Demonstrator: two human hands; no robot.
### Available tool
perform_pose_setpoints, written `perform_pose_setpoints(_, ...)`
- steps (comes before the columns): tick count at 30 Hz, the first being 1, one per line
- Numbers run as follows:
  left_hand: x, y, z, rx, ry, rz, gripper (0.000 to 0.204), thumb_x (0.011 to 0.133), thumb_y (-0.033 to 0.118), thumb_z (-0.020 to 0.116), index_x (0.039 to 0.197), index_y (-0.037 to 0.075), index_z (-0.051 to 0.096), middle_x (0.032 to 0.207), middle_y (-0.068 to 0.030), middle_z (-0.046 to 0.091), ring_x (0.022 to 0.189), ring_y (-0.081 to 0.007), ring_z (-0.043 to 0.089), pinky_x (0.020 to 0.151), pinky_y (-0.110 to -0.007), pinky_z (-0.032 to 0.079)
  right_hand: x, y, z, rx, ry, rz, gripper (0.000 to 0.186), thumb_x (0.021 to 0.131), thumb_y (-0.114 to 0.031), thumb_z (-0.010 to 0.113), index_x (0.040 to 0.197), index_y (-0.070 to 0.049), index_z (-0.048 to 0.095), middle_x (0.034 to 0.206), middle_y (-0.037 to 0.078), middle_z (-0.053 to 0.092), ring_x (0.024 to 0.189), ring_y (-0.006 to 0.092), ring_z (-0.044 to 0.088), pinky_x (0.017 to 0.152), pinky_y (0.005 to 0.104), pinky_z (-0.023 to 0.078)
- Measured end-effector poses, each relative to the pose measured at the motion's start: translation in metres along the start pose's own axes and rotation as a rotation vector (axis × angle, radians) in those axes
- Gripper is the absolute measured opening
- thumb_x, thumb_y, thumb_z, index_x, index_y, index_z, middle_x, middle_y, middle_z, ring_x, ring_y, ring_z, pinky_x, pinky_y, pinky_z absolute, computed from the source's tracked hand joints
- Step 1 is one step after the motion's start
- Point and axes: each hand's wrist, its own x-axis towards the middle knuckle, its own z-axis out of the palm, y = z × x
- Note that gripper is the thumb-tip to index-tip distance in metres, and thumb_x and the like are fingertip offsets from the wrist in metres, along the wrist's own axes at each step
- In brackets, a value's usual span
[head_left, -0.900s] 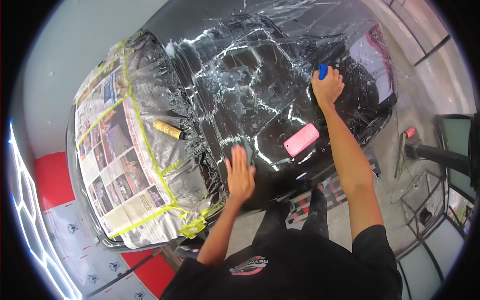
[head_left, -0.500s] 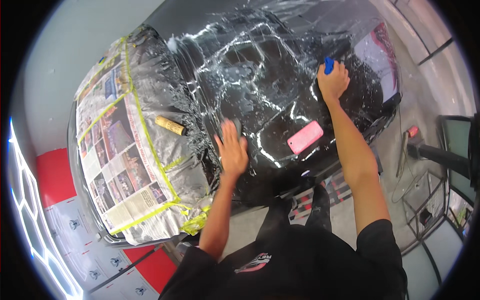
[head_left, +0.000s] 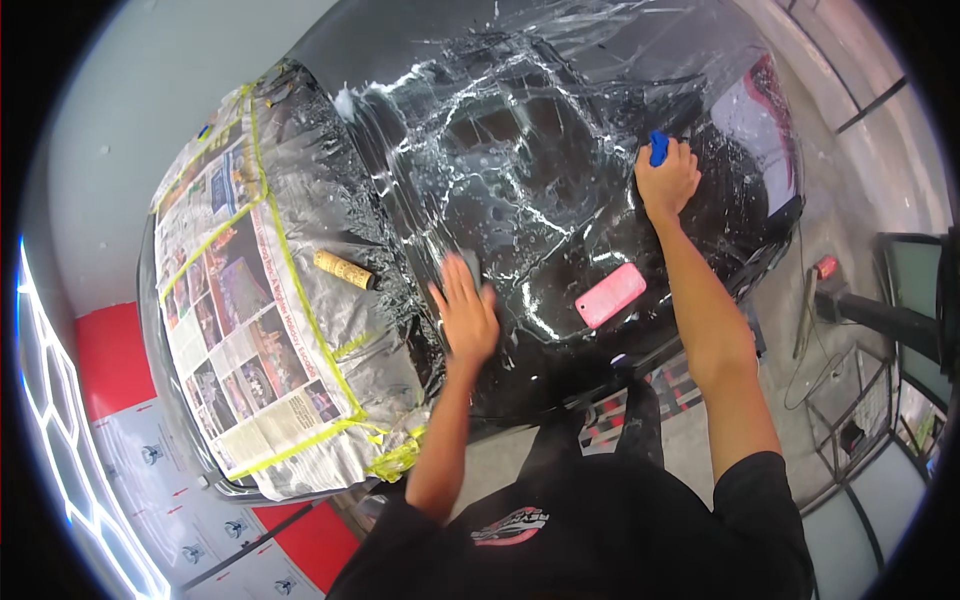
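A black sheet (head_left: pixel 560 130), wet and wrinkled with white streaks of water or foam, covers the broad curved panel in front of me. My left hand (head_left: pixel 468 318) lies low over its left side, fingers nearly straight. Partly under those fingers is a grey pad (head_left: pixel 470 264), moving along with the hand; the rest of it is hidden. Farther right, my right hand (head_left: pixel 668 184) is closed round a crumpled blue thing (head_left: pixel 658 148), perhaps a cloth. Between my forearms rests a pink flat piece (head_left: pixel 611 296) with rounded corners, shaped like a phone.
Newspaper (head_left: pixel 235 300) and clear plastic, edged with yellow tape (head_left: pixel 290 265), mask the left section. A patterned tan cylinder (head_left: pixel 342 270) with a dark end lies on the plastic. A dark stand (head_left: pixel 870 308) and a metal frame (head_left: pixel 850 410) occupy the floor at right.
The whole view has shifted, so the panel sits slightly lower. My left hand and the grey pad have slid a little away from me over the sheet; my right hand keeps its grip.
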Motion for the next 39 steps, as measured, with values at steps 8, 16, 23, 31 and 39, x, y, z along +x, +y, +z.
perform_pose_setpoints(8, 0.105, -0.059, -0.030, 0.036, 0.084, -0.016, 0.065, 0.109, 0.036, 0.035, 0.159, -0.002, 0.022, 0.168, -0.0191, 0.020, 0.157, -0.0337, 0.016, 0.123, -0.061, 0.012, 0.002, -0.023, -0.003, 0.039, -0.036, -0.003, 0.037, 0.084, -0.038, 0.069, 0.107, -0.008, 0.069, 0.105, 0.009, 0.063, 0.104, 0.0306, 0.060, 0.088, 0.0462, 0.045)
perform_pose_setpoints(16, -0.037, 0.002, -0.009, -0.114, -0.158, -0.024, 0.075, 0.103, 0.033, 0.045, 0.160, -0.004, 0.016, 0.169, -0.0211, 0.016, 0.157, -0.0363, 0.011, 0.124, -0.060, 0.005, 0.002, 0.005, 0.000, -0.014, 0.070, -0.022, 0.037, 0.083, -0.037, 0.069, 0.105, -0.007, 0.070, 0.104, 0.009, 0.064, 0.101, 0.0312, 0.061, 0.086, 0.0461, 0.046)
perform_pose_setpoints(23, 0.121, -0.067, -0.029, 0.034, 0.082, -0.040, 0.068, 0.107, 0.037, 0.038, 0.159, -0.004, 0.022, 0.168, -0.0191, 0.022, 0.156, -0.0346, 0.017, 0.123, -0.061, 0.013, 0.002, -0.027, -0.001, 0.037, 0.025, -0.031, 0.035, 0.083, -0.035, 0.070, 0.103, -0.006, 0.069, 0.102, 0.010, 0.064, 0.099, 0.0319, 0.061, 0.084, 0.0463, 0.046)
perform_pose_setpoints(31, 0.002, -0.008, 0.003, -0.060, -0.022, -0.001, 0.074, 0.104, 0.035, 0.044, 0.159, -0.007, 0.018, 0.168, -0.0236, 0.017, 0.156, -0.0389, 0.014, 0.124, -0.058, 0.010, -0.002, 0.002, -0.001, -0.021, -0.014, 0.020, 0.038, 0.083, -0.038, 0.067, 0.107, -0.008, 0.070, 0.106, 0.009, 0.064, 0.104, 0.0311, 0.060, 0.087, 0.0465, 0.046)
perform_pose_setpoints(39, 0.200, -0.095, -0.016, 0.031, 0.226, -0.200, 0.068, 0.108, 0.041, 0.033, 0.155, -0.008, 0.028, 0.165, -0.0244, 0.025, 0.154, -0.0386, 0.022, 0.123, -0.056, 0.017, 0.004, -0.027, 0.002, 0.015, 0.047, -0.050, 0.037, 0.083, -0.037, 0.066, 0.105, -0.007, 0.069, 0.102, 0.011, 0.064, 0.100, 0.0322, 0.061, 0.084, 0.0470, 0.047)
